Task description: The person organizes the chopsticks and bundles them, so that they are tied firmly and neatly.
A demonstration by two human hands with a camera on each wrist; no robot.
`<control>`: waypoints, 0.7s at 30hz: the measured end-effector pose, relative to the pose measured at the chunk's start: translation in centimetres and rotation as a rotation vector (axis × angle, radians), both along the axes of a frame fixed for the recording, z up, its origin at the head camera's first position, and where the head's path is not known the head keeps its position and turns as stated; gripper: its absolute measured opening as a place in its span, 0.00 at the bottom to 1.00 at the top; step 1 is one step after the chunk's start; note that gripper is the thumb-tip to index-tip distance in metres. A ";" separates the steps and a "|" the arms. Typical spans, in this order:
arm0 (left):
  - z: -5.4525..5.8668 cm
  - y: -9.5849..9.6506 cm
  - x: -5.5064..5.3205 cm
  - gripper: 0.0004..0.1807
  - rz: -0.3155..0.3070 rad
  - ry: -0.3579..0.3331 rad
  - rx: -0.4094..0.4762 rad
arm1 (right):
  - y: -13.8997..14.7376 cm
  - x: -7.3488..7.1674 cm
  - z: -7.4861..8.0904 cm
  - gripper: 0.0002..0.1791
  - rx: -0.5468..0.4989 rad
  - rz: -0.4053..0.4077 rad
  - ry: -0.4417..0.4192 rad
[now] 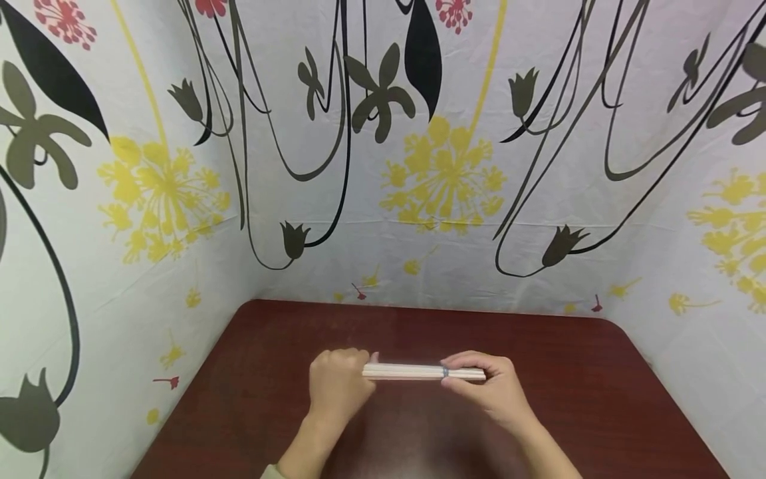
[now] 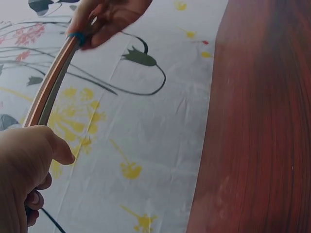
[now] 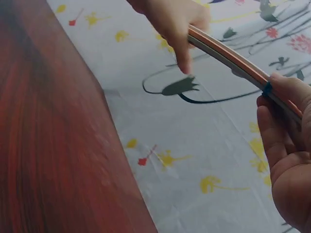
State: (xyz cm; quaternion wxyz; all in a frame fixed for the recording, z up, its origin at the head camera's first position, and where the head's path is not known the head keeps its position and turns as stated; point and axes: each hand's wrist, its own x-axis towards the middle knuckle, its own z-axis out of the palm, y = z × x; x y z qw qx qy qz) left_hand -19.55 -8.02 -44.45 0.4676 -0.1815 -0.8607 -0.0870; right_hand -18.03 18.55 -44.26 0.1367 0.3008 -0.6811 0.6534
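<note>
A bundle of long, thin, pale sticks [image 1: 407,371], much like chopsticks, is held level above the table. My left hand [image 1: 338,386] grips its left end in a fist; that end is hidden inside the fingers. A blue band [image 1: 445,372], like a rubber band, wraps the bundle toward its right end. My right hand [image 1: 493,386] pinches the bundle at this band between thumb and fingers. In the right wrist view, the thumb and fingertips meet the blue band [image 3: 267,89] from opposite sides. The left wrist view shows the sticks [image 2: 51,85] running from one hand to the other.
Below both hands lies a dark red-brown wooden table [image 1: 251,399] with rounded far corners. White cloth [image 1: 359,199] printed with yellow, red and grey-green flowers hangs round its back and sides.
</note>
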 end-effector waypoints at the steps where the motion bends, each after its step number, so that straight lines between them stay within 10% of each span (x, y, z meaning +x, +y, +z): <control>1: 0.0 0.2 0.0 0.21 -0.008 0.004 -0.006 | -0.2 0.0 0.0 0.15 0.034 -0.017 -0.012; 10: -0.1 0.1 0.0 0.19 -0.003 0.007 -0.002 | 0.3 0.0 0.3 0.19 0.074 -0.011 0.018; 21: -0.1 0.8 0.2 0.22 -0.008 0.004 -0.044 | 0.0 -0.3 1.4 0.16 0.395 -0.189 0.488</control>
